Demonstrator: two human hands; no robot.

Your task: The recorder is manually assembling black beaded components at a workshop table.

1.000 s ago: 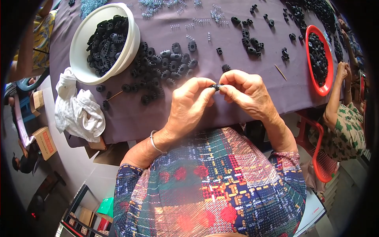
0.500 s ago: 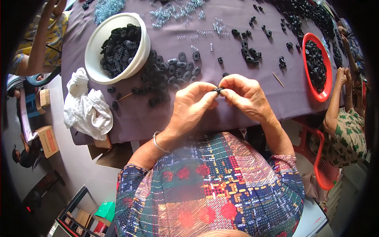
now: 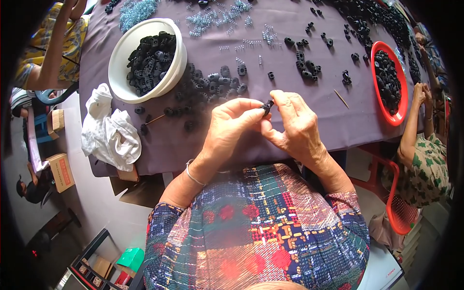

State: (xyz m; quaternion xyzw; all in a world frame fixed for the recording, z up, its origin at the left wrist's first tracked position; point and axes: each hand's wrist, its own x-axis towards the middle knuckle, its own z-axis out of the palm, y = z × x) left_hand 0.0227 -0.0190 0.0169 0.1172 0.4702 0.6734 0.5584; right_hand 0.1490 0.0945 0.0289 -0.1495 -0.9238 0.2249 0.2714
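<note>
My left hand (image 3: 231,124) pinches a small black plastic part (image 3: 267,107) between thumb and forefinger, above the table's near edge. Close against the part's right side is my right hand (image 3: 295,121). Its forefinger lies by the upper end of the part and its thumb is spread lower down, apart from the forefinger. Beyond my left hand lie loose black ribbed plastic parts (image 3: 220,87), partly blurred. One single black part (image 3: 271,75) lies just past my fingertips.
A white bowl (image 3: 181,63) of black parts stands at left, above a crumpled white cloth (image 3: 111,133). Metal springs (image 3: 208,21) lie scattered at the back. A red basket (image 3: 397,116) of black parts and a thin wooden stick (image 3: 341,98) are at right. Other people sit on both sides.
My right hand's thumb and forefinger have spread apart and no longer pinch the part. The black part has tilted up in my left hand's fingers.
</note>
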